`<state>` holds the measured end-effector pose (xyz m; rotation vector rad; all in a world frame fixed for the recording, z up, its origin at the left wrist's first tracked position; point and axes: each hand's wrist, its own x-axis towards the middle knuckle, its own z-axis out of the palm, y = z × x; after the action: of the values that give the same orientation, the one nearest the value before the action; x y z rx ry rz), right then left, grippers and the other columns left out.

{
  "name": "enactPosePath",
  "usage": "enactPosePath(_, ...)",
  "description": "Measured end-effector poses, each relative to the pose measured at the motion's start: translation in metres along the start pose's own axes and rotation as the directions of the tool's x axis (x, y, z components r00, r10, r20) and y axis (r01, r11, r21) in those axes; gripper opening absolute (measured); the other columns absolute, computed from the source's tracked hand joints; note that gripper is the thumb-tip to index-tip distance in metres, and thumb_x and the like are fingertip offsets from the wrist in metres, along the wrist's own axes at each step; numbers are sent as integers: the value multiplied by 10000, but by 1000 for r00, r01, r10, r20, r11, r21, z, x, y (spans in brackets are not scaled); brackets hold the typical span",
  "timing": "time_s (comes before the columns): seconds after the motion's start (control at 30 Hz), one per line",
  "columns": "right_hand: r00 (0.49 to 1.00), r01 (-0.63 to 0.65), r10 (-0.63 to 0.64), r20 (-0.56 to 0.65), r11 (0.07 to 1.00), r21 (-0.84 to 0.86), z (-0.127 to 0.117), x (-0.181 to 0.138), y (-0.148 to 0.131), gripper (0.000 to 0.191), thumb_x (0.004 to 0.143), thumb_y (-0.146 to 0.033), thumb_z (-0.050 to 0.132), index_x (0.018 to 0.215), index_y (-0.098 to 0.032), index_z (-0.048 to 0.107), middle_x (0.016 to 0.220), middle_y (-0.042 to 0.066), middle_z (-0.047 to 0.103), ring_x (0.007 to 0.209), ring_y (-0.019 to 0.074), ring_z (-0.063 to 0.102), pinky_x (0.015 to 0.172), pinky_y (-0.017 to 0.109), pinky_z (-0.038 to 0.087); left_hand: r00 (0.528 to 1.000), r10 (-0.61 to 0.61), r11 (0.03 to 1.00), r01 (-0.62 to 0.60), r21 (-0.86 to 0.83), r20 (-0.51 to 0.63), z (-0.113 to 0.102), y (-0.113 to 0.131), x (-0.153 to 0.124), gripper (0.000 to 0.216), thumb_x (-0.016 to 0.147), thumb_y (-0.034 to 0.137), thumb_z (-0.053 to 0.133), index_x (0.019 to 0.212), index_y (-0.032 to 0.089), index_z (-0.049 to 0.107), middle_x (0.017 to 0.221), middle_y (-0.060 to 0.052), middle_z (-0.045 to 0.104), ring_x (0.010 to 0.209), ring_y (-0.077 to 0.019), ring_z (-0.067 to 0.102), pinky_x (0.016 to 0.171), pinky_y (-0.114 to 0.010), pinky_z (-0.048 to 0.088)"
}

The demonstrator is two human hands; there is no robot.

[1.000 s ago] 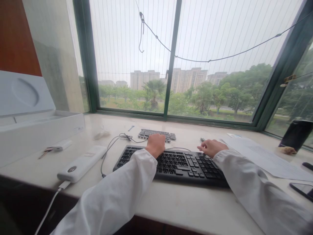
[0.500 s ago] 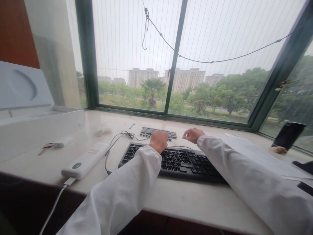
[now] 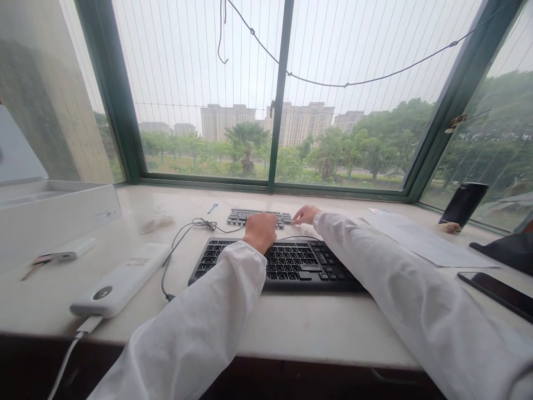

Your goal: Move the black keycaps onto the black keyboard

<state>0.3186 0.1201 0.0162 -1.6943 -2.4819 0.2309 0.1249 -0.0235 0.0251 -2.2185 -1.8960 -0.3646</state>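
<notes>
A black full-size keyboard (image 3: 310,284) lies across the table, its left part showing square key positions with pale outlines. Behind it sit rows of small dark keycaps (image 3: 239,215), set close together on the tabletop. My left hand (image 3: 260,230) is closed, reaching over the keyboard's back edge to the front of these rows; its fingertips are hidden from me. At the right end of the rows is my right hand (image 3: 306,215), fingers bent together and tips at the last keycaps. Whatever it pinches is too small to make out.
A dark cable (image 3: 180,244) curls left of the keyboard. A white power bank (image 3: 122,278), a key (image 3: 35,268), a white box (image 3: 58,214) and a small blue tool (image 3: 212,208) lie leftward. Papers (image 3: 428,239) and phones (image 3: 499,291) are on the right. Window behind.
My right hand has moved left and now reaches the right end of the keycap rows. My left hand stays by the rows. The view has shifted to the right.
</notes>
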Motion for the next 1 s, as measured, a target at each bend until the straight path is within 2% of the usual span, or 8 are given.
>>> enactPosePath(0.27, 999, 29, -29, -28, 999, -27, -1, -4, 5, 298, 733, -468, 635, 885, -245, 761, 815, 10, 736, 768, 154, 634, 661, 242, 445, 1000, -1, 1000, 1, -1, 8, -1, 1, -1, 273, 840, 202, 464, 995, 154, 684, 922, -154, 682, 945, -246, 643, 841, -353, 490)
enactPosePath(0.47, 979, 164, -175, -108, 981, -103, 0, -14, -2, 304, 755, -481, 644, 1005, -319, 704, 930, -26, 716, 842, 148, 619, 735, 269, 428, 1000, 9, 1000, -9, 5, -5, -1, 1, -2, 259, 851, 209, 459, 964, 144, 683, 907, -151, 683, 912, -251, 653, 821, -364, 494)
enactPosePath(0.53, 966, 218, -235, -111, 964, -150, 1, -14, -8, 260, 777, -426, 641, 1010, -324, 694, 941, -31, 710, 848, 150, 614, 725, 271, 422, 1000, 13, 1000, -13, 10, -12, 0, 1, -1, 254, 851, 212, 460, 961, 147, 680, 903, -145, 684, 903, -250, 655, 812, -362, 496)
enactPosePath(0.7, 914, 374, -404, -48, 881, -291, -2, -7, -19, 286, 790, -212, 634, 1051, -319, 681, 990, -8, 693, 838, 152, 607, 676, 256, 402, 999, 22, 1000, -22, 16, -25, 2, -1, -1, 258, 850, 219, 449, 954, 157, 677, 892, -136, 687, 893, -251, 655, 790, -356, 501)
enactPosePath(1.0, 872, 449, -486, 65, 737, -505, -5, -1, -19, 197, 825, -205, 609, 986, -284, 691, 1008, 20, 691, 776, 136, 611, 656, 248, 372, 999, 27, 1000, -27, 0, -32, 2, 0, 0, 258, 848, 211, 452, 954, 151, 680, 883, -149, 683, 904, -269, 654, 790, -377, 497)
